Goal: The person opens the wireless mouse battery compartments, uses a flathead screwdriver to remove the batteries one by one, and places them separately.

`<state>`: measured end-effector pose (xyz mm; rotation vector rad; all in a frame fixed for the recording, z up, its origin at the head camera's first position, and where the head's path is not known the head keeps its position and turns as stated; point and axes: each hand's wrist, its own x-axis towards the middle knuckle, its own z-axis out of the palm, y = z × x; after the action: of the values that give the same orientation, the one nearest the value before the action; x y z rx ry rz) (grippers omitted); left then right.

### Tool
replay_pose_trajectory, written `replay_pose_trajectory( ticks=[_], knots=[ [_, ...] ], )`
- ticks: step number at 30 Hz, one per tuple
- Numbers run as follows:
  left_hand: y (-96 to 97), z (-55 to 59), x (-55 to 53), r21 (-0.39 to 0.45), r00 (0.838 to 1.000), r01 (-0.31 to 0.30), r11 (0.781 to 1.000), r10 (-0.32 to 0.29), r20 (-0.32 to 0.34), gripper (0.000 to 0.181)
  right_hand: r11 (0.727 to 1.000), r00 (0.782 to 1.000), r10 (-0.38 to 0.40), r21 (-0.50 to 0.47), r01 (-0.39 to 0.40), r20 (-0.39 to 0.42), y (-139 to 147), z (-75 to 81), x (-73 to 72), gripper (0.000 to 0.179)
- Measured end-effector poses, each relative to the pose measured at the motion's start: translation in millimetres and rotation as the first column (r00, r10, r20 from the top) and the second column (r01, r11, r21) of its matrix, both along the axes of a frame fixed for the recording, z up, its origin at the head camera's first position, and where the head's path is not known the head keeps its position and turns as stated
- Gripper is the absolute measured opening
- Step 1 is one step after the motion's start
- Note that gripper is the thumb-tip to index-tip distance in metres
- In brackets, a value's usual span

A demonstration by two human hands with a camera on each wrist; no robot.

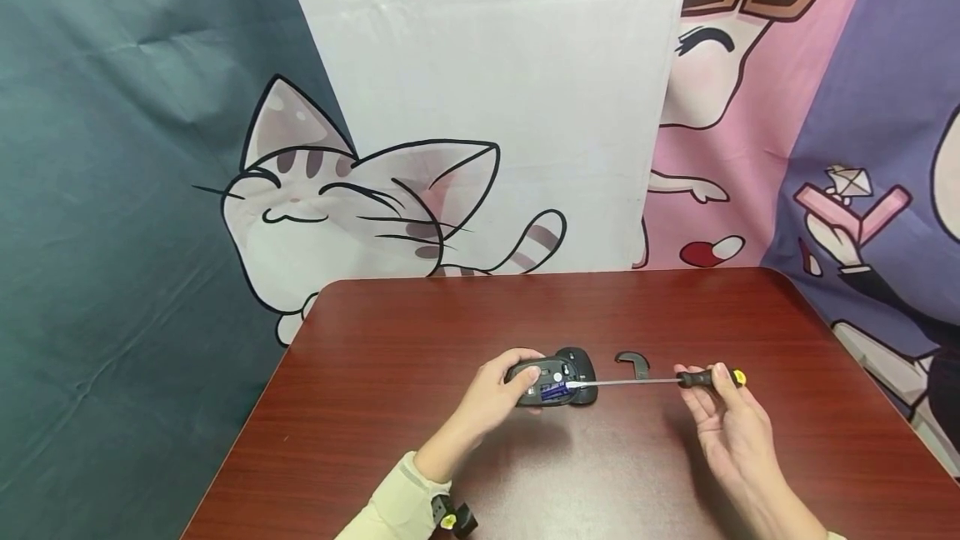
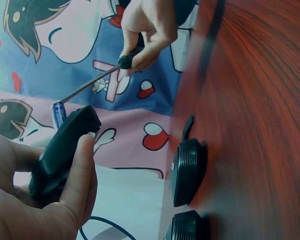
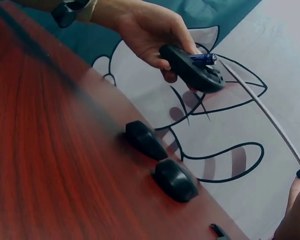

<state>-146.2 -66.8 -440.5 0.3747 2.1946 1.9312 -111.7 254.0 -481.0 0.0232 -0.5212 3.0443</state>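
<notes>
My left hand grips a black computer mouse above the table, its underside turned up and its battery compartment uncovered. A blue battery tilts up out of that compartment, one end raised, as both wrist views show. In my right hand, thumb and fingers hold a screwdriver by its black handle with a yellow end. Its long thin shaft points left, and the tip is at the battery's raised end. Whether the tip presses on the battery I cannot tell.
Two more dark mice, one beside another, stand on the reddish-brown table. A curved black cover lies to their right. A cartoon-printed cloth hangs behind the table's far edge.
</notes>
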Motion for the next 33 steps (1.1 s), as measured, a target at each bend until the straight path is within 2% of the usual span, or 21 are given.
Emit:
replay_pose_trajectory(
  ticks=[5, 14, 19, 27, 31, 33],
  knots=[
    [1.1, -0.9, 0.0, 0.071, 0.999, 0.003, 0.997, -0.006, 0.042, 0.028, 1.000, 1.000, -0.018, -0.002, 0.018, -0.021, 1, 4.8, -0.6, 0.016],
    [1.8, 1.4, 0.1, 0.148, 0.993, 0.080, 0.986, -0.092, 0.075, 0.033, 0.998, 0.992, -0.062, 0.001, 0.063, -0.114, 6, 18.9, -1.7, 0.020],
    [0.6, -0.1, 0.3, 0.118, 0.992, 0.084, 0.990, -0.094, 0.080, 0.033, 0.995, 0.980, -0.080, 0.048, 0.090, -0.183, 8, 27.8, -1.8, 0.021],
    [-2.5, -4.5, -1.2, 0.061, 0.994, 0.087, 0.994, -0.091, 0.067, 0.034, 0.975, 0.955, -0.142, 0.132, 0.181, -0.260, 11, 40.5, -1.5, 0.023],
    [-3.1, -5.5, -1.5, 0.056, 0.993, 0.094, 0.994, -0.098, 0.064, 0.035, 0.954, 0.942, -0.191, 0.171, 0.244, -0.277, 11, 44.5, -1.5, 0.025],
    [-3.3, -5.4, -1.1, 0.052, 0.993, 0.094, 0.994, -0.097, 0.063, 0.035, 0.934, 0.932, -0.223, 0.212, 0.288, -0.286, 10, 46.3, -1.7, 0.026]
  ],
)
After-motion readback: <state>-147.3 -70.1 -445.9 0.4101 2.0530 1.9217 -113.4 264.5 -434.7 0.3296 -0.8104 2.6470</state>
